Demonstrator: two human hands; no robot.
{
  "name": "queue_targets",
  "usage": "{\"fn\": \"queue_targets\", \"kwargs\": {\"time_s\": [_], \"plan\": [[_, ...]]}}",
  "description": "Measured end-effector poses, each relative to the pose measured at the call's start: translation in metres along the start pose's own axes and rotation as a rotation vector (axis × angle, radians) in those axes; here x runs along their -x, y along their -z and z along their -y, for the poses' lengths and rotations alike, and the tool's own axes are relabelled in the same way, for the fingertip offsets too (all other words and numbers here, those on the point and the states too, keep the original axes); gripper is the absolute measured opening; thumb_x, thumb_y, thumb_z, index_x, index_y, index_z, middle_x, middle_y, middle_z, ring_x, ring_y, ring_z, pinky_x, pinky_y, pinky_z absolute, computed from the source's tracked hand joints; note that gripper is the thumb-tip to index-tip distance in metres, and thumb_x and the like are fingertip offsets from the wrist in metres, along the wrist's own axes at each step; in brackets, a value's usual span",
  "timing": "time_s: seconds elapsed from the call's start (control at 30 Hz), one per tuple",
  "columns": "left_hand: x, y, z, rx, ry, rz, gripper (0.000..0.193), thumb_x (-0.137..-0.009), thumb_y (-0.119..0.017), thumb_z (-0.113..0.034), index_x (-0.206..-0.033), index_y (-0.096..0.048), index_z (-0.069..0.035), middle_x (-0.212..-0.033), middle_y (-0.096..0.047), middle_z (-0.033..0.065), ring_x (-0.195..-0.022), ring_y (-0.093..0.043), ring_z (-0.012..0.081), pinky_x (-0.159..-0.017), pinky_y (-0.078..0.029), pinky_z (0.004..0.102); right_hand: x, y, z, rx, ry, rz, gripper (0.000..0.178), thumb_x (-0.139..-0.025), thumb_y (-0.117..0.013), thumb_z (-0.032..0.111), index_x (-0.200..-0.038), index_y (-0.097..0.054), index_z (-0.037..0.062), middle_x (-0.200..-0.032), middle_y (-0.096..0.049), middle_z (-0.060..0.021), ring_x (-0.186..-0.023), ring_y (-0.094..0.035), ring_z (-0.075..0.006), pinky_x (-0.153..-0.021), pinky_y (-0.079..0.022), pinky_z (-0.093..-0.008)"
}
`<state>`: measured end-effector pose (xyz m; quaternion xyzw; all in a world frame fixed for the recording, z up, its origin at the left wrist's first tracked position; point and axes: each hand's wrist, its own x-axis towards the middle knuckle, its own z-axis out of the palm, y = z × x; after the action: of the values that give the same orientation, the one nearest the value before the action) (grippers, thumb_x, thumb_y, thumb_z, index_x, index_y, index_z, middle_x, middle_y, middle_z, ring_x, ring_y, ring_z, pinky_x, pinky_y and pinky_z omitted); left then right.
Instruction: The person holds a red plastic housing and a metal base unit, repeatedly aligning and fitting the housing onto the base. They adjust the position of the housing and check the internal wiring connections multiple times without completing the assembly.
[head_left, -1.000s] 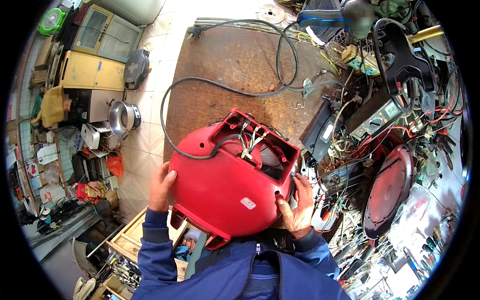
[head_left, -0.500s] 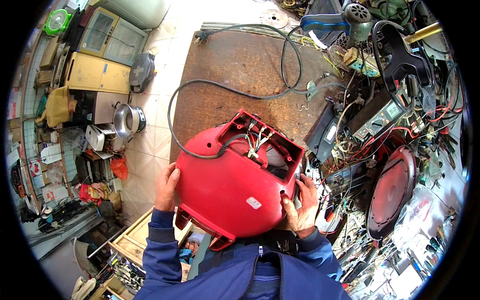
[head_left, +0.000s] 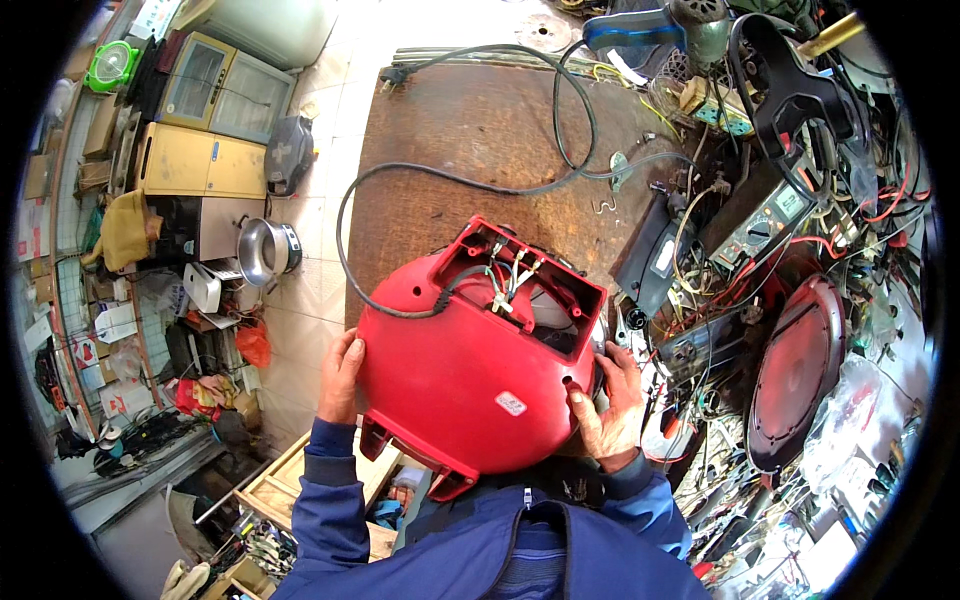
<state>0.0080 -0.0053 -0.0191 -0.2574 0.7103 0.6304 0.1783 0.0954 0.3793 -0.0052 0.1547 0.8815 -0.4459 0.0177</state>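
Note:
A red, rounded electric appliance housing (head_left: 470,380) rests at the near edge of the brown wooden table (head_left: 450,125), tilted toward me. Around its left side my left hand (head_left: 341,378) is closed, the thumb pressed to the shell. My right hand (head_left: 612,408) grips the opposite side, thumb near a small hole and fingers at the rim. Facing up is an open rectangular compartment that exposes several wires (head_left: 508,285) with connectors. A black power cord (head_left: 440,172) comes out of it and loops across the table. The housing's underside is hidden.
A black plastic cover (head_left: 655,255) and a multimeter (head_left: 768,222) lie to the right among tangled leads. Beyond them a round red-rimmed part (head_left: 797,375) leans amid clutter. Left, a metal pot (head_left: 262,250) stands near yellow cabinets (head_left: 180,160). An open wooden drawer (head_left: 285,490) is at lower left.
The view has shifted slightly. Both hands keep the same hold on the red housing, which has barely moved.

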Motion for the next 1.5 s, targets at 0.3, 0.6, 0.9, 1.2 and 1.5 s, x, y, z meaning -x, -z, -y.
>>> {"fn": "queue_targets", "kwargs": {"time_s": [0.3, 0.6, 0.9, 1.2, 1.5], "plan": [[-0.003, -0.003, -0.004, -0.022, 0.017, -0.001, 0.05, -0.1, -0.058, -0.038, -0.131, -0.054, 0.001, -0.119, -0.063, 0.0058, -0.105, -0.059, 0.0121, -0.093, -0.046, 0.027, 0.0, -0.002, -0.006, 0.002, 0.0, -0.037, 0.068, -0.08, -0.075, 0.052, -0.118, -0.064, -0.0036, -0.132, -0.056, -0.024, -0.127, -0.048, -0.0463, -0.109, -0.035, -0.054], [0.003, -0.012, -0.017, -0.037, 0.048, -0.017, 0.052, -0.1, -0.058, -0.04, -0.134, -0.052, 0.0, -0.123, -0.063, 0.0074, -0.111, -0.06, 0.0147, -0.095, -0.047, 0.0284, 0.001, 0.0, -0.006, -0.006, -0.017, -0.029, 0.068, -0.08, -0.074, 0.052, -0.119, -0.064, -0.0034, -0.133, -0.056, -0.0234, -0.128, -0.047, -0.0456, -0.11, -0.034, -0.0536], [0.003, -0.015, -0.019, -0.039, 0.055, -0.029, 0.049, -0.102, -0.055, -0.04, -0.132, -0.054, -0.001, -0.123, -0.062, 0.0066, -0.111, -0.059, 0.0139, -0.096, -0.046, 0.0286, 0.0, -0.001, -0.007, -0.023, -0.021, -0.036, 0.067, -0.08, -0.075, 0.051, -0.118, -0.065, -0.0037, -0.133, -0.056, -0.024, -0.128, -0.048, -0.0455, -0.11, -0.035, -0.0535], [0.004, -0.017, -0.02, 0.003, 0.02, 0.001, 0.045, -0.102, -0.056, -0.038, -0.128, -0.056, -0.002, -0.121, -0.063, 0.0064, -0.109, -0.059, 0.0135, -0.096, -0.045, 0.0274, -0.001, 0.0, -0.006, -0.018, -0.021, -0.028, 0.066, -0.079, -0.076, 0.049, -0.118, -0.065, -0.0034, -0.133, -0.057, -0.0242, -0.128, -0.048, -0.0456, -0.11, -0.035, -0.0533], [-0.001, -0.008, -0.01, -0.008, 0.029, 0.0, 0.047, -0.101, -0.058, -0.039, -0.129, -0.056, -0.002, -0.116, -0.065, 0.0042, -0.103, -0.06, 0.0106, -0.088, -0.047, 0.0244, -0.001, 0.0, -0.006, -0.013, -0.011, -0.028, 0.065, -0.079, -0.077, 0.047, -0.117, -0.065, -0.0031, -0.133, -0.057, -0.0243, -0.128, -0.048, -0.0457, -0.11, -0.034, -0.0533]]}}
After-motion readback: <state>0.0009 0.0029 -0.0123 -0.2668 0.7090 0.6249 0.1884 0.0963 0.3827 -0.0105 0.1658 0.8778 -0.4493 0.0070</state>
